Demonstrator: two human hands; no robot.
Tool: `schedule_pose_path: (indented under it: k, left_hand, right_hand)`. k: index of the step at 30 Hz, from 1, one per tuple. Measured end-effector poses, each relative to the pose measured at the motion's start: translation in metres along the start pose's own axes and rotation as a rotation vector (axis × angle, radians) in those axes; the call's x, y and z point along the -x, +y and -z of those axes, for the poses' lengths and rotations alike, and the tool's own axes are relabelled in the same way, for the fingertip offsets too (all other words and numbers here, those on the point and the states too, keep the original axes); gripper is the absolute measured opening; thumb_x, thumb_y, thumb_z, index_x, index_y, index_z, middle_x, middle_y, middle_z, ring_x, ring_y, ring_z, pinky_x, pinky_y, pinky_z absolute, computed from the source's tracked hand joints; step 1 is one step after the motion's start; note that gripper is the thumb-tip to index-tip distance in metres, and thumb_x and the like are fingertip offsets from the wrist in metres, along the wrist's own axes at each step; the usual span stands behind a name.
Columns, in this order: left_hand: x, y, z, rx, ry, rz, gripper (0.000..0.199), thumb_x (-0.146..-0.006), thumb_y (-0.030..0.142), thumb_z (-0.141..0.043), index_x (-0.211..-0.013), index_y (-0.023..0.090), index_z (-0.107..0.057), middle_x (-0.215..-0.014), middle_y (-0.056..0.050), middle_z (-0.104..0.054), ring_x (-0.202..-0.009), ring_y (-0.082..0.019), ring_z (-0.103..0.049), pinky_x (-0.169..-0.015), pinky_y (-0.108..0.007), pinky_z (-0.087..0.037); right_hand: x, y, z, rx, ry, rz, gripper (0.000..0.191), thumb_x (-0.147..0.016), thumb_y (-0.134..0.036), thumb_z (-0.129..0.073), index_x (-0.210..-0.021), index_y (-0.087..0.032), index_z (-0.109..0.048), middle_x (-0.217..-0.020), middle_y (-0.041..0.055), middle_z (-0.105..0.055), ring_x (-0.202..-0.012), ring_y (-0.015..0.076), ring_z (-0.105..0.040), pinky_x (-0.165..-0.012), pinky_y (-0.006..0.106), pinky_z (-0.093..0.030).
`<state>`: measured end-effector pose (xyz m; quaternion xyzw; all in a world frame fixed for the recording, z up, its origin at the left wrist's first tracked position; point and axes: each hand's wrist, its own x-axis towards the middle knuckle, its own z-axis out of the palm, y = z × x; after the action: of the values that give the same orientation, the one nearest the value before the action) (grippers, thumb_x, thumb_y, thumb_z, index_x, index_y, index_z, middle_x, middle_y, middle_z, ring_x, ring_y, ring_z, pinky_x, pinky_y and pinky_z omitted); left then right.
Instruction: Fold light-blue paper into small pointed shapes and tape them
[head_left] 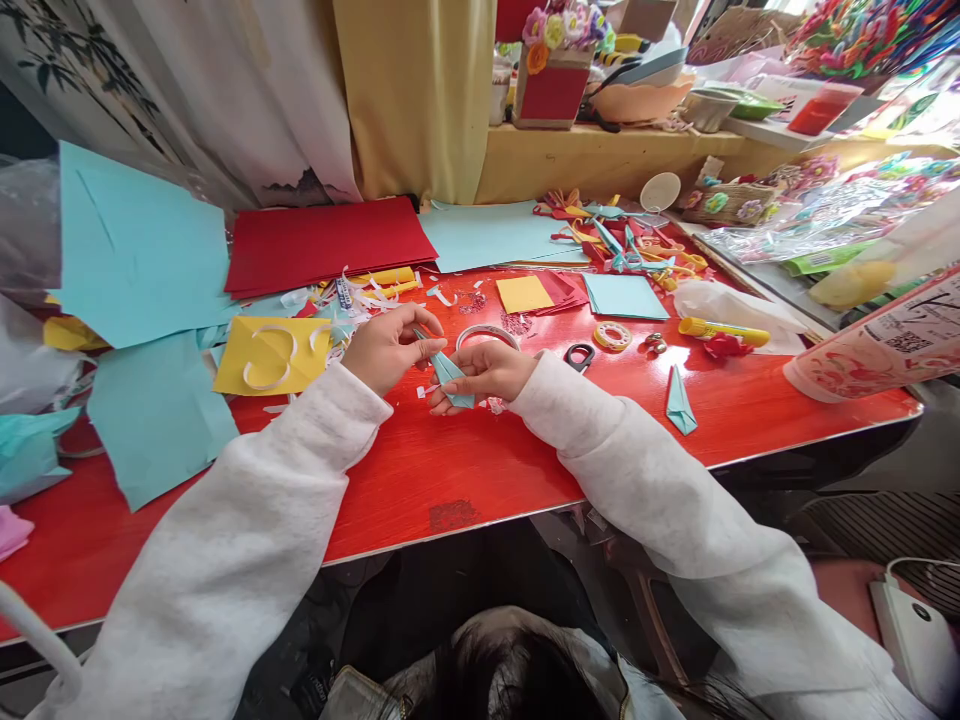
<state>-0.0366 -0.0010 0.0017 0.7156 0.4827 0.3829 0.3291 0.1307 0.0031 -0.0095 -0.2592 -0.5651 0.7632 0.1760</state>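
Observation:
Both hands hold a folded light-blue paper piece (448, 372) above the red table. My left hand (390, 350) pinches its narrow upper tip between thumb and fingers. Around its wider lower end, my right hand (491, 372) is closed, with the thumb on top. Just behind the hands lies a roll of tape (487, 335), partly covered by the right hand. Black-handled scissors (579, 357) rest by the right wrist, their blades hidden. A second folded light-blue paper piece (681, 402) lies farther right, near the table's front edge.
Yellow paper (514, 293) and light-blue squares (626, 296) lie behind the hands. Red sheets (322, 245) and large blue sheets (154, 420) cover the back and left. A glue stick (724, 331), a yellow tape roll (612, 336) and a large cup (877, 340) are on the right.

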Motion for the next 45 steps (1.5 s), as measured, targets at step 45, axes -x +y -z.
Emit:
schedule_pose_path:
  k: [45]
  left_hand:
    - [0.005,0.002,-0.015,-0.033,0.016,0.051,0.028,-0.064,0.041,-0.058,-0.075,0.017,-0.066,-0.07,-0.002,-0.063,-0.065,-0.014,-0.053,-0.062,-0.025,-0.039]
  right_hand:
    - [0.003,-0.008,0.008,0.098,0.522,0.228,0.025,-0.062,-0.029,-0.064,-0.082,-0.014,-0.065,-0.076,0.0029,-0.064,-0.074,0.0123,-0.059,-0.065,0.023,-0.048]
